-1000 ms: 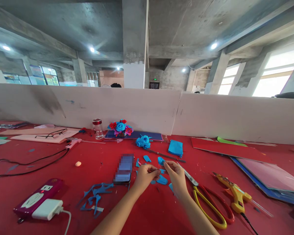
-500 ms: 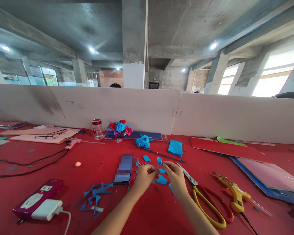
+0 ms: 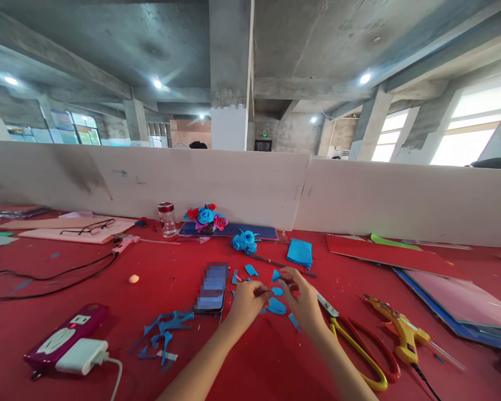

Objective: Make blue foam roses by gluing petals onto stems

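Note:
My left hand [image 3: 249, 301] is closed in a pinch above the red table [image 3: 250, 362]; what its fingertips hold is hidden. Close by on the right, my right hand [image 3: 304, 295] has its fingers curled at a small blue petal [image 3: 276, 275], which it seems to grip at the edge. Beneath and around both hands lie cut blue pieces, among them a larger oval petal [image 3: 276, 306] and another petal [image 3: 251, 270] farther back. Scissors [image 3: 359, 348] with red and yellow handles lie beside my right wrist, partly covered by the hand.
A phone [image 3: 212, 287] and blue scraps [image 3: 167, 331] lie left. A yellow glue gun [image 3: 401, 328] and coloured sheets [image 3: 463, 301] are right. Behind are blue flowers [image 3: 245, 241], a folded blue stack [image 3: 299, 253], a bouquet [image 3: 206, 216], a glass jar [image 3: 167, 220] and a white partition [image 3: 234, 178].
My right hand has shifted slightly right, its fingers lifting and spreading away from the left fingertips. The small blue petal has moved right and tilted. My left hand stays nearly in place.

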Available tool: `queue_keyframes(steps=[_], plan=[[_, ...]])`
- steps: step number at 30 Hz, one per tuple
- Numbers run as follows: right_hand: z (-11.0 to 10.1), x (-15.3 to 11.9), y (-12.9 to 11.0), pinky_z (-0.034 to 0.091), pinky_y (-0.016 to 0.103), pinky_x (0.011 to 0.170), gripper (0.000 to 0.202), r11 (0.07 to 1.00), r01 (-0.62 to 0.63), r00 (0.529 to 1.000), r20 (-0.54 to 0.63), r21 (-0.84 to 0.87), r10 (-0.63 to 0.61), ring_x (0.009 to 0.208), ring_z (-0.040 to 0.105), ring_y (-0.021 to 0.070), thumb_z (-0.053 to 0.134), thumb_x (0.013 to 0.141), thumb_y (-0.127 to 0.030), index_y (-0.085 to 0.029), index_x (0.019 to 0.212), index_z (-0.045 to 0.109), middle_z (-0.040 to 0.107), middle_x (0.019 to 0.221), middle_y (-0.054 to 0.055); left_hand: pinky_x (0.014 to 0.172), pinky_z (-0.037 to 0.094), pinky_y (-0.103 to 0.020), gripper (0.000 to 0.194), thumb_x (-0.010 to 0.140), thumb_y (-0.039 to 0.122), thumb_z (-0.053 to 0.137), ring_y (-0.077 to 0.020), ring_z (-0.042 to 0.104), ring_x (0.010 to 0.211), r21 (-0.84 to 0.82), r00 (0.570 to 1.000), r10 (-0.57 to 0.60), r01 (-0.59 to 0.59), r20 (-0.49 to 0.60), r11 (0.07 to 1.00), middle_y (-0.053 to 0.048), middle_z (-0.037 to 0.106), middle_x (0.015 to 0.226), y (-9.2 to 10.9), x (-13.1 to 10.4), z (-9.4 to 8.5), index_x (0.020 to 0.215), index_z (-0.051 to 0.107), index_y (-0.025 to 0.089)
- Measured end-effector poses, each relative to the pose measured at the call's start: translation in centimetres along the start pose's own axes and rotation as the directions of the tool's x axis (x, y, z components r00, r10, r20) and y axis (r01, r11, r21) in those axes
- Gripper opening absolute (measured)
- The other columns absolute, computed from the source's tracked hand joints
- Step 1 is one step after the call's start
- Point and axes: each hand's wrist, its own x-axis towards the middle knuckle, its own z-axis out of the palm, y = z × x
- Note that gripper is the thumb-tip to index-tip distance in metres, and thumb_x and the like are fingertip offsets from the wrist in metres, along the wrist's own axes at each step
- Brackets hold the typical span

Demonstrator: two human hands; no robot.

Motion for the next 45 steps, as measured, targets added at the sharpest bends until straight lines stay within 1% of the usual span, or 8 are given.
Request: queue_keyframes(steps=[2,6,12,19,25,28,36,45], plan=[[-0.4,0.0,0.2,0.045,0.026,0.064,0.019,0.989,0.087,0.994,0.068,-0.120,-0.080,0.069,0.060,0.0158,0.044,0.082,-0.026,-0.021,0.096,0.056,0.066,0.083,0.005,0.051,0.041,-0.024,0.026,0.070,0.038,0.053,-0.0161,0.058,0.053,0.023,1.000,0.008,-0.008,0.015,1.000,-0.004,0.063,0.056,0.0,0.0,-0.2,0.062,0.061,0.015],[-0.9,0.1,0.5,0.044,0.025,0.061,0.022,0.960,0.151,0.983,0.140,-0.235,-0.121,0.063,0.059,0.0150,0.040,0.083,-0.022,-0.022,0.096,0.057,0.065,0.087,0.004,0.049,0.039,-0.023,0.029,0.073,0.039,0.052,-0.0159,0.057,0.052,0.063,0.999,0.028,-0.029,0.025,0.998,-0.004,0.063,0.055,0.1,-0.1,-0.4,0.061,0.063,0.015],[-1.2,0.3,0.5,0.044,0.026,0.062,0.020,0.950,0.162,0.984,0.114,-0.268,-0.136,0.066,0.059,0.0161,0.039,0.083,-0.023,-0.022,0.091,0.058,0.065,0.085,0.005,0.050,0.039,-0.023,0.029,0.071,0.041,0.054,-0.0162,0.057,0.054,0.044,0.999,-0.012,0.010,0.036,0.999,-0.004,0.064,0.056,0.3,-0.1,-0.4,0.062,0.064,0.015],[-1.3,0.3,0.3,0.044,0.025,0.062,0.020,0.928,0.228,0.971,0.144,-0.294,-0.193,0.065,0.057,0.0147,0.039,0.084,-0.019,-0.020,0.089,0.058,0.062,0.085,0.005,0.049,0.039,-0.024,0.033,0.066,0.045,0.057,-0.0163,0.056,0.052,-0.069,0.994,-0.086,0.091,0.071,0.993,-0.003,0.061,0.051,1.0,-0.3,-0.4,0.061,0.063,0.014],[-1.3,0.3,0.3,0.044,0.023,0.062,0.019,0.912,0.268,0.960,0.161,-0.312,-0.227,0.067,0.057,0.0140,0.039,0.085,-0.020,-0.020,0.083,0.058,0.059,0.087,0.006,0.048,0.039,-0.024,0.030,0.065,0.043,0.059,-0.0140,0.053,0.047,-0.099,0.990,-0.110,0.118,0.083,0.988,-0.002,0.060,0.050,0.8,-0.2,-0.2,0.059,0.062,0.014],[-1.4,0.3,0.2,0.043,0.023,0.057,0.019,0.896,0.282,0.956,0.182,-0.343,-0.231,0.061,0.055,0.0126,0.039,0.085,-0.021,-0.020,0.084,0.058,0.058,0.088,0.006,0.048,0.040,-0.024,0.031,0.064,0.044,0.059,-0.0142,0.054,0.047,-0.092,0.988,-0.130,0.138,0.086,0.986,-0.002,0.060,0.050,0.8,-0.2,-0.2,0.059,0.062,0.014],[-1.3,0.0,0.6,0.041,0.022,0.052,0.018,0.841,0.283,0.959,0.141,-0.461,-0.246,0.058,0.055,0.0116,0.042,0.082,-0.018,-0.021,0.087,0.059,0.057,0.095,0.006,0.048,0.041,-0.024,0.028,0.065,0.041,0.060,-0.0147,0.056,0.048,-0.091,0.987,-0.134,0.142,0.086,0.986,-0.002,0.062,0.051,1.0,-0.3,-0.3,0.060,0.063,0.014],[-1.4,0.0,0.2,0.041,0.022,0.050,0.017,0.826,0.287,0.958,0.163,-0.485,-0.237,0.059,0.056,0.0120,0.041,0.082,-0.019,-0.020,0.083,0.058,0.056,0.097,0.007,0.047,0.038,-0.022,0.026,0.065,0.039,0.059,-0.0140,0.055,0.047,-0.055,0.991,-0.104,0.109,0.081,0.993,-0.002,0.061,0.049,0.9,-0.2,-0.2,0.058,0.062,0.014]])
